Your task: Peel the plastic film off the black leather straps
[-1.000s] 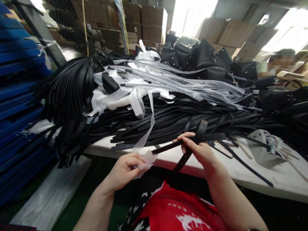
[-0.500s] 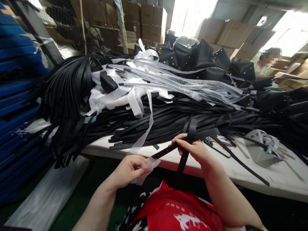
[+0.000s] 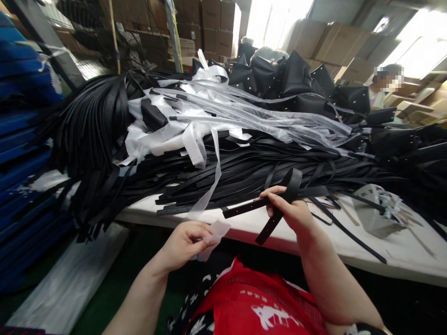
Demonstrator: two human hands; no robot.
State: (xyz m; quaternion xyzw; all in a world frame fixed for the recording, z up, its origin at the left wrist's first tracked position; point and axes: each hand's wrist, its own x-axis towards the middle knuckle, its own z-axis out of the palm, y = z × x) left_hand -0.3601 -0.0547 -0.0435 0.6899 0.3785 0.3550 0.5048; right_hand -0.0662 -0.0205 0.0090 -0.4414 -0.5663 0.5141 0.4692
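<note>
My left hand (image 3: 190, 242) is closed in a pinch on a small translucent white wrapping piece (image 3: 219, 229), just off the table's front edge. In my right hand (image 3: 284, 204) is a black strap (image 3: 244, 208), looped back on itself, with both punched ends sticking out to the left and down. A gap separates the strap's end from the white piece. Behind both hands lies a long heap of black straps (image 3: 237, 172). Translucent plastic sleeves (image 3: 258, 116) and crumpled white wrapping (image 3: 195, 142) lie over it.
Black bags with studs (image 3: 296, 79) are piled at the back. A grey container (image 3: 373, 211) with scraps stands on the white table (image 3: 352, 246) at right. Blue stacked pieces (image 3: 21, 153) rise at left. A person (image 3: 384, 83) is at the far right, near cardboard boxes (image 3: 342, 44).
The strap's end has come away from the white piece in my left hand. My right hand has moved slightly right and up with the strap.
</note>
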